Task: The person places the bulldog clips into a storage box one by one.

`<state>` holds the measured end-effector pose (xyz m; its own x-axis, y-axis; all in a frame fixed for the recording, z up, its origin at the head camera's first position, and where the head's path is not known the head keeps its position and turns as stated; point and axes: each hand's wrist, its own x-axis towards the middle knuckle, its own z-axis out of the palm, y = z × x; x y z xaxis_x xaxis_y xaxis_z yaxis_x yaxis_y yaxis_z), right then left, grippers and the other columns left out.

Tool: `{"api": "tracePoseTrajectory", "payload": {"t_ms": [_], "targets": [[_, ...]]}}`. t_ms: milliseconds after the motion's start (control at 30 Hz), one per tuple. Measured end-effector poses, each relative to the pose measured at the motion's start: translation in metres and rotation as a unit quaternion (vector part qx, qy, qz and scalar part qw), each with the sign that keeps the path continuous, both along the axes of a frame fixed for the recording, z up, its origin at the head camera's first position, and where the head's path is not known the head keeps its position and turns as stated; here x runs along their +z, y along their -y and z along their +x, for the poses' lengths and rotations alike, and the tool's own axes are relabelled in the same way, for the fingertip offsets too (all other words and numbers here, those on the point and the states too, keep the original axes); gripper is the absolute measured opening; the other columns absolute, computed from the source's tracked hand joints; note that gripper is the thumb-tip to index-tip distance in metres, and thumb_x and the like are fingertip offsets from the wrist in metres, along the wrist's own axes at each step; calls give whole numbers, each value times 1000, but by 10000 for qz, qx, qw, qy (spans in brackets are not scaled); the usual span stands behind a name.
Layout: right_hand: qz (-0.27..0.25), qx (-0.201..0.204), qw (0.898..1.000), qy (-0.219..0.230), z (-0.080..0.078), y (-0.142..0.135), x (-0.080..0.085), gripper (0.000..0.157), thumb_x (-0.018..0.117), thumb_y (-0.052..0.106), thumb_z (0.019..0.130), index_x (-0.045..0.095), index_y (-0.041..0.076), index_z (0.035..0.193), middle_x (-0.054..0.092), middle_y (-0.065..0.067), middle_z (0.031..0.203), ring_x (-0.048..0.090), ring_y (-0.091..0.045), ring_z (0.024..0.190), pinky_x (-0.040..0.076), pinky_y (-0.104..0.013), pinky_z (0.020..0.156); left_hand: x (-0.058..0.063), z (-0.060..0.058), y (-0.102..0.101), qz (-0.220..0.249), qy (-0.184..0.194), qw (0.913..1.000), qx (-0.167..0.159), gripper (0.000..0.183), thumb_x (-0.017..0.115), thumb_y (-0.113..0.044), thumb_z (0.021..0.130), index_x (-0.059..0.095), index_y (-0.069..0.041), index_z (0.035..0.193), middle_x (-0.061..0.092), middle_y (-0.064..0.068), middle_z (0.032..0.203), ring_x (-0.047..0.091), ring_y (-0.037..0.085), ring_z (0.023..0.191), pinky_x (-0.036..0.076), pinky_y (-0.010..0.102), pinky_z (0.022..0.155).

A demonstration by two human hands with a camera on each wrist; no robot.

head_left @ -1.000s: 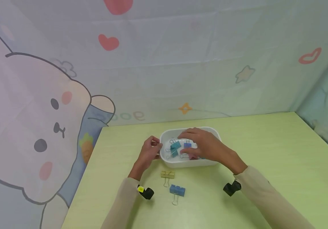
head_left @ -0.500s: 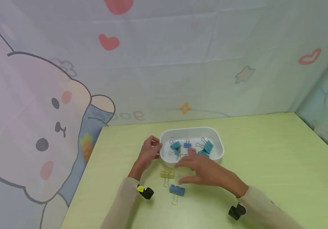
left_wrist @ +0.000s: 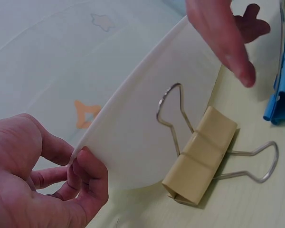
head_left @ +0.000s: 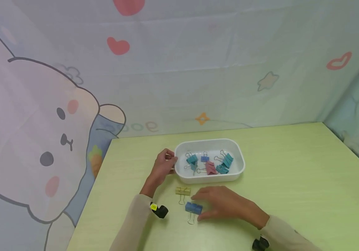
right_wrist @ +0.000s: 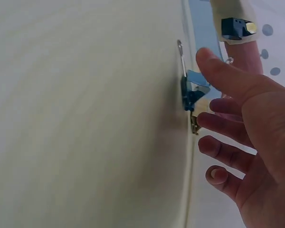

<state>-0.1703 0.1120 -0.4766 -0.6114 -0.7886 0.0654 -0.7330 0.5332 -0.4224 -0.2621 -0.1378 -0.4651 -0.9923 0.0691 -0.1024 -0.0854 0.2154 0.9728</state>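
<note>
From my seat, going left to right: my left hand [head_left: 163,166] grips the left rim of the white plastic tray [head_left: 210,178], fingers curled round its edge; the left wrist view confirms the pinch on the thin wall [left_wrist: 147,128]; just near of the tray's left end lies a yellow binder clip [head_left: 183,191] flat on the green table [head_left: 292,181], its wire handles spread, touched by neither hand; nearer still sits the blue binder clip [head_left: 193,208]; my right hand [head_left: 226,206] is at its right side, fingers loosely spread, thumb and forefinger either side of it but not clamped; whether they touch it I cannot tell; inside the tray lie teal, blue and pink binder clips [head_left: 211,168].
</note>
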Motion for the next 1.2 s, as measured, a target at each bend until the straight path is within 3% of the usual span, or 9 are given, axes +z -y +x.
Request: {"api": "tracePoseTrajectory", "payload": {"t_ms": [200,433,767,1200], "targets": [[120,-44,9999,-35,3,3,-11,48,74,47,96,69,20,136,67,8,129,63,-8,112,53,-32,97,0,0,1,22,21,10000,-8,22,58,-10,106,53,2,123,55,18,112,67,35,97,61,33,70],[-89,36,9995,-287,3,4,-14,32,72,33,99,74,20,128,69,10,122,65,-4,107,54,-30,94,1,0,0,24,-3,10000,-22,22,58,-10,106,53,3,123,55,18,112,68,36,98,61,33,70],[-383,217,9965,-714,1,4,-15,22,73,27,99,77,18,119,72,10,113,67,-2,102,55,-26,89,2,1,-1,35,-14,10000,-25,22,58,-10,106,52,3,123,55,18,112,67,36,97,60,32,69],[-658,119,9944,-821,-2,3,6,24,75,27,97,76,19,120,73,9,113,68,-5,100,56,-25,89,0,0,0,65,3,10000,-18,20,59,-11,105,53,1,120,55,18,112,67,33,95,60,32,68]]}}
